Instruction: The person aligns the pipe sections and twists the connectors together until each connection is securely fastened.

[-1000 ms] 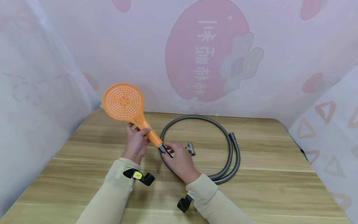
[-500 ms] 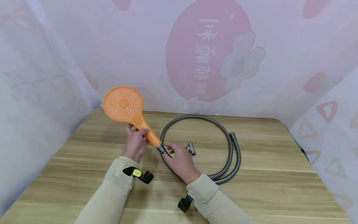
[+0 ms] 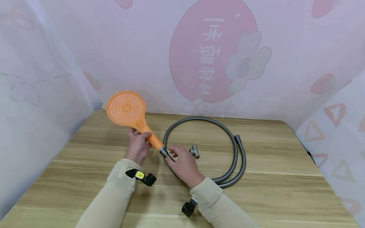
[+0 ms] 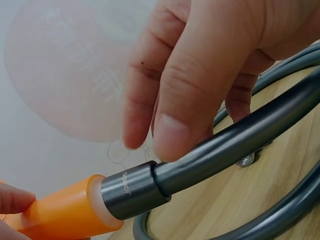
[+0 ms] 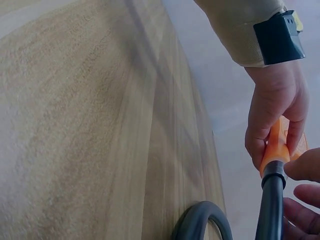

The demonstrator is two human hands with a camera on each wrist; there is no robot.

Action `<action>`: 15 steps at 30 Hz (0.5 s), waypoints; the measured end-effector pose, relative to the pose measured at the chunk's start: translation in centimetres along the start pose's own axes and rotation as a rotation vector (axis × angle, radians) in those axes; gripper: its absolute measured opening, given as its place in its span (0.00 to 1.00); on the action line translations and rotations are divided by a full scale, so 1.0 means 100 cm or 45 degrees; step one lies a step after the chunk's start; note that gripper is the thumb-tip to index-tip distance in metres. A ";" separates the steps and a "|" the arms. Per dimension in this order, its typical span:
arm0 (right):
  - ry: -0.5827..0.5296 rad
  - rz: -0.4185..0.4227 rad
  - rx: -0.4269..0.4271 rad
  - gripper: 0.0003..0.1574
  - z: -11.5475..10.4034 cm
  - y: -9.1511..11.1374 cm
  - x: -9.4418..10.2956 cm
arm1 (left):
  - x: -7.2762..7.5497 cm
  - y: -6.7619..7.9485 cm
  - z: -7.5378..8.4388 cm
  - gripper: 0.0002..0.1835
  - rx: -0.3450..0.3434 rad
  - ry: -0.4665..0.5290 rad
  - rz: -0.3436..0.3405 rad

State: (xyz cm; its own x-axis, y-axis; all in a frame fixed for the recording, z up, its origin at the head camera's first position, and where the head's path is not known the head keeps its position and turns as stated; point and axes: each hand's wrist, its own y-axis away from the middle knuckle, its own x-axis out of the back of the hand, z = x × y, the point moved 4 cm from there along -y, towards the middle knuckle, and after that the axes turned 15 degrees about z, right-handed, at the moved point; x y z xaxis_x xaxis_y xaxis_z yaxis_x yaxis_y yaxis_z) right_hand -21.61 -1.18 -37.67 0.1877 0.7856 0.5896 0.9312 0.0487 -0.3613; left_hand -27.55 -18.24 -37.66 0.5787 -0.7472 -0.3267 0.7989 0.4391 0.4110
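Observation:
My left hand [image 3: 138, 146] grips the handle of an orange shower head [image 3: 125, 108], tilted with its round spray face up and to the left. A dark grey shower hose [image 3: 234, 155] meets the handle's end through a black collar [image 4: 132, 190], with a pale ring between them in the left wrist view. My right hand [image 3: 185, 165] holds the hose just behind this collar; its thumb touches the hose and other fingers lie partly hidden behind. In the right wrist view, only some right-hand fingertips [image 5: 305, 167] show beside the collar.
The rest of the hose loops over the wooden table [image 3: 271, 196], its free end fitting [image 3: 237, 138] at the right. Inside the loop lies a small metal tee-shaped fitting [image 3: 194, 151]. A printed cloth backdrop [image 3: 137, 47] stands behind and at both sides.
The shower head has lowered slightly, and its lower end has shifted a little left. Both hands keep nearly the same places on the handle and hose.

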 end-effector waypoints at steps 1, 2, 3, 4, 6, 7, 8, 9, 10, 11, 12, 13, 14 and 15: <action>0.004 -0.002 0.003 0.22 0.000 0.000 0.000 | 0.000 -0.001 -0.001 0.40 0.004 -0.006 0.003; 0.010 -0.005 0.004 0.22 0.000 0.000 -0.001 | 0.001 -0.002 -0.002 0.40 0.009 -0.010 0.007; 0.014 -0.010 0.004 0.22 0.000 0.000 -0.001 | 0.001 -0.003 -0.002 0.40 0.014 -0.013 0.011; 0.015 -0.014 0.002 0.23 0.000 0.001 -0.001 | 0.001 -0.003 -0.003 0.40 0.019 -0.018 0.016; 0.014 -0.020 0.005 0.23 0.000 0.001 -0.002 | 0.002 -0.005 -0.004 0.40 0.031 -0.026 0.028; 0.016 -0.023 0.006 0.23 0.001 0.001 -0.002 | 0.002 -0.005 -0.005 0.40 0.038 -0.029 0.032; 0.020 -0.027 0.005 0.23 0.001 0.001 -0.002 | 0.002 -0.006 -0.005 0.40 0.044 -0.030 0.035; 0.023 -0.031 0.003 0.23 0.001 0.002 -0.003 | 0.003 -0.006 -0.006 0.40 0.048 -0.034 0.038; 0.026 -0.034 0.001 0.23 0.002 0.002 -0.003 | 0.003 -0.007 -0.006 0.41 0.055 -0.039 0.041; 0.029 -0.036 0.000 0.23 0.002 0.002 -0.003 | 0.003 -0.007 -0.006 0.41 0.062 -0.044 0.041; 0.034 -0.038 -0.001 0.23 0.002 0.001 -0.003 | 0.004 -0.008 -0.007 0.41 0.068 -0.049 0.039; 0.037 -0.041 -0.002 0.23 0.002 0.001 -0.003 | 0.004 -0.008 -0.007 0.42 0.073 -0.056 0.038; 0.042 -0.043 -0.004 0.23 0.002 0.001 -0.003 | 0.005 -0.009 -0.008 0.42 0.081 -0.056 0.037; 0.047 -0.046 -0.005 0.23 0.002 0.001 -0.003 | 0.005 -0.010 -0.008 0.42 0.086 -0.059 0.038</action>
State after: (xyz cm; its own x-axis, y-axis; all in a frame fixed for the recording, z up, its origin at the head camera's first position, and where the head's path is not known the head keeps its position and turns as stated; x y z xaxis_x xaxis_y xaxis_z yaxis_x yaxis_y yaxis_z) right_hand -21.62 -1.25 -38.03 0.1655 0.7601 0.6284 0.9388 0.0739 -0.3366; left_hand -27.93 -18.68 -38.98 0.5924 -0.7575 -0.2744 0.7679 0.4278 0.4768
